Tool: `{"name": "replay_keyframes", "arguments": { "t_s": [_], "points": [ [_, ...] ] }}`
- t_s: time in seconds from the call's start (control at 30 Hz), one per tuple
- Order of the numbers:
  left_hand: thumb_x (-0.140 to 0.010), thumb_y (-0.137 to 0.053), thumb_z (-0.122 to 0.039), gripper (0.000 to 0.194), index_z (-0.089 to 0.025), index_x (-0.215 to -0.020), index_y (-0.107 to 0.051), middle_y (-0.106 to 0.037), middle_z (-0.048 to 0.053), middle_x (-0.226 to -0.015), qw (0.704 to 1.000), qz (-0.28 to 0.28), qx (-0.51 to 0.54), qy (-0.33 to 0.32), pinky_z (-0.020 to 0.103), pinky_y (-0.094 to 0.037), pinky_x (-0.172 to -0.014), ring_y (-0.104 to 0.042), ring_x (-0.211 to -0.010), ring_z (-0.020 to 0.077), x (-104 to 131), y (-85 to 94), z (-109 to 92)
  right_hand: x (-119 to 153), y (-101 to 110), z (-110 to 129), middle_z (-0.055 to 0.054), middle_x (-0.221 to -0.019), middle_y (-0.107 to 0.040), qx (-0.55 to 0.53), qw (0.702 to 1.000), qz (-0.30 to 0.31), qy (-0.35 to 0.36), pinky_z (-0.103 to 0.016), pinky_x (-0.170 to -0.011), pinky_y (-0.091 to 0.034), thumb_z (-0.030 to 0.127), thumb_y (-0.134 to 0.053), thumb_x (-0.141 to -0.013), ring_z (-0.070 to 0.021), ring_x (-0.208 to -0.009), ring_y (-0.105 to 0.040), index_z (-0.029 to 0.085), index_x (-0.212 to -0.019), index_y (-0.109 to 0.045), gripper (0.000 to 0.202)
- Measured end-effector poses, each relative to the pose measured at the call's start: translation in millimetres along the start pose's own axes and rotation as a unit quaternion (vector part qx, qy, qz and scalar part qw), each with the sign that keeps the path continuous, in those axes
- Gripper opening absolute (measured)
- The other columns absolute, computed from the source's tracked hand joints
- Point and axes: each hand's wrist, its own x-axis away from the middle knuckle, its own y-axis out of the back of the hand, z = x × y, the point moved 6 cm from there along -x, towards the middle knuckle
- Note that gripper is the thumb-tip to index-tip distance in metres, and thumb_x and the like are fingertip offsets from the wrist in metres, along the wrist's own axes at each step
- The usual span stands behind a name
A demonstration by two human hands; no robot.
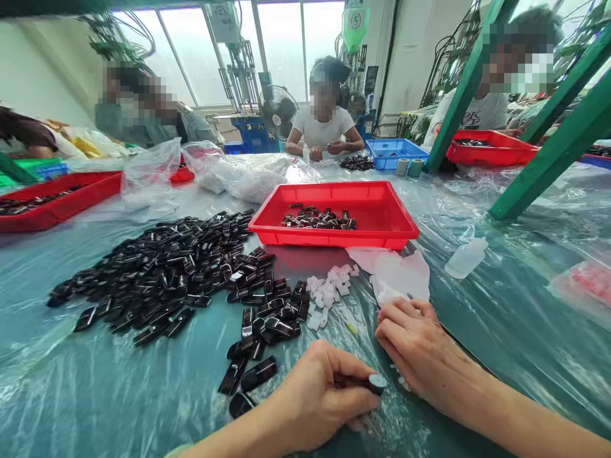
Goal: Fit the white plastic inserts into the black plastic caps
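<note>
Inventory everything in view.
Shallow plastic trays: 3+, red, centre, left, back right
Glossy oblong pieces: many, black, left heap, centre tray
Plastic tray: 1+, blue, back
Small flat pieces: many, white, beside black heap
Crumpled sheet: 1, white, centre right
Plastic bottle: 1+, translucent, right
Plastic bags: several, clear, back
Slanted posts: 3+, green, right
Plastic-covered table: 1, green, foreground
People: 3+, white/grey tops, background
Left hand: 1, bare, lower centre, gripping dark piece
Right hand: 1, bare, lower right, hold unclear

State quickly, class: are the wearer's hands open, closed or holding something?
Left hand: closed, holding a dark piece.
Right hand: fingers curled; whether it holds anything cannot be told.
</note>
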Motion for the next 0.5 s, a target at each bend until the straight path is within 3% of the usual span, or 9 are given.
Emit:
{"name": "replay_keyframes", "arguments": {
  "t_s": [0.13,0.23,0.37,0.5],
  "points": [
    [-0.065,-0.061,-0.022,0.012,-0.011,-0.061,-0.06,-0.049,-0.002,-0.05,1.0,0.003,-0.005,-0.004,0.02,-0.042,-0.051,-0.048,-0.047,0.0085,1,-1.6,-1,2,10,7,-0.003,-0.077,-0.053,-0.006,1.0,0.008,0.011,-0.038,-0.08,-0.03,0.008,-0.041,-0.086,-0.0174,-0.079,-0.047,0.017,-0.069,-0.05,0.022],
    [-0.065,-0.061,-0.023,0.012,-0.011,-0.064,-0.062,-0.048,-0.003,-0.05,1.0,0.004,-0.008,-0.006,0.02,-0.042,-0.05,-0.047,-0.047,0.0085,2,-1.9,0,3,20,14,-0.001,-0.081,-0.051,-0.1,0.994,0.052,0.012,-0.032,-0.079,-0.033,0.01,-0.037,-0.089,-0.0141,-0.081,-0.047,0.019,-0.073,-0.045,0.019],
    [-0.065,-0.061,-0.023,0.014,-0.011,-0.07,-0.065,-0.05,-0.002,-0.053,1.0,-0.001,-0.012,-0.007,0.02,-0.042,-0.05,-0.048,-0.048,0.0088,2,-0.6,-1,8,24,15,0.0,-0.086,-0.049,-0.277,0.951,0.127,-0.053,-0.025,-0.072,-0.038,0.019,-0.035,-0.092,-0.0121,-0.081,-0.046,0.021,-0.076,-0.042,0.017],
    [-0.07,-0.058,-0.023,0.016,-0.01,-0.073,-0.067,-0.048,-0.002,-0.055,0.998,0.021,-0.046,-0.028,0.019,-0.041,-0.05,-0.046,-0.048,0.0081,3,-3.1,-5,13,19,18,0.001,-0.084,-0.05,-0.36,0.911,0.177,-0.097,-0.024,-0.067,-0.038,0.028,-0.04,-0.091,-0.0118,-0.075,-0.046,0.021,-0.076,-0.047,0.017]
  ]
}}
